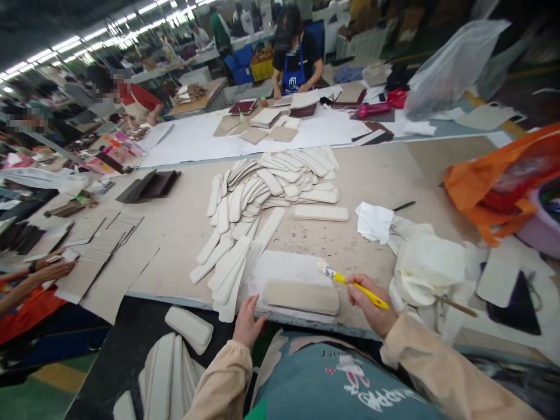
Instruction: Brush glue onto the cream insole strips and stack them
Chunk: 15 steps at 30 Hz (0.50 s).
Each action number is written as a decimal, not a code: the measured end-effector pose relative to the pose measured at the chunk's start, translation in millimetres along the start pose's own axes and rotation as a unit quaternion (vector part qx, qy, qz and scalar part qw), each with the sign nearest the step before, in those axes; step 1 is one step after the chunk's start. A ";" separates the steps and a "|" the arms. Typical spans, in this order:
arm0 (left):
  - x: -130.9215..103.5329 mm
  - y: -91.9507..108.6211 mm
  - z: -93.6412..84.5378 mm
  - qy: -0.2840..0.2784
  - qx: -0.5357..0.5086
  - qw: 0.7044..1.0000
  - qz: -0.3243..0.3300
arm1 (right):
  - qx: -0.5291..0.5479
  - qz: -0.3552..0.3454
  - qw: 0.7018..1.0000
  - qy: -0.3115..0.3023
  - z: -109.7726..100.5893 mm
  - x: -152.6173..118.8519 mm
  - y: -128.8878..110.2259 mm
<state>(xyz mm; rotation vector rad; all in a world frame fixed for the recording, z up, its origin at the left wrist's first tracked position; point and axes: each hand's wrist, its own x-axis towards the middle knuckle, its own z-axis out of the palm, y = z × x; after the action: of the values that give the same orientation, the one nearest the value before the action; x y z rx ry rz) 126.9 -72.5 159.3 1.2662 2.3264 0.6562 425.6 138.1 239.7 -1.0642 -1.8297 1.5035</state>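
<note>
A paintbrush [356,284] with a yellow handle is held in my right hand [371,303], its pale bristles pointing left over the table. Below the bristles lies a stack of long, rounded beige pieces [301,296] on a whitish sheet [280,265] at the table's front edge. My left hand [248,322] is at the left end of that stack, thumb and fingers apart, with nothing in it; whether it touches the stack I cannot tell. Just beyond, a large heap of similar cream pieces [266,186] spreads over the table.
A cream-coated tub [431,262] with a stick stands right, near white paper [374,223] and an orange bag [494,181]. More pieces [161,367] lie on a black surface at lower left. A co-worker's hands [55,269] handle flat panels at left. Other people work across the table.
</note>
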 end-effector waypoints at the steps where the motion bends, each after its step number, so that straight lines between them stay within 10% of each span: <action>1: 4.9 -0.9 1.0 -0.008 -0.006 1.000 0.003 | 0.011 0.012 1.000 -0.006 2.8 -7.8 1.0; 15: 69.3 -11.7 -12.2 -0.203 -0.008 0.974 0.101 | 0.108 0.131 0.984 -0.044 119.4 -12.0 6.1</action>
<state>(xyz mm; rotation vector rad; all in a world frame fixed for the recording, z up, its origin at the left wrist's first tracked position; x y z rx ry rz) 77.5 -21.4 153.4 1.4841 1.8754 0.4254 337.4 63.5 206.8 -1.1816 -1.5835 1.8827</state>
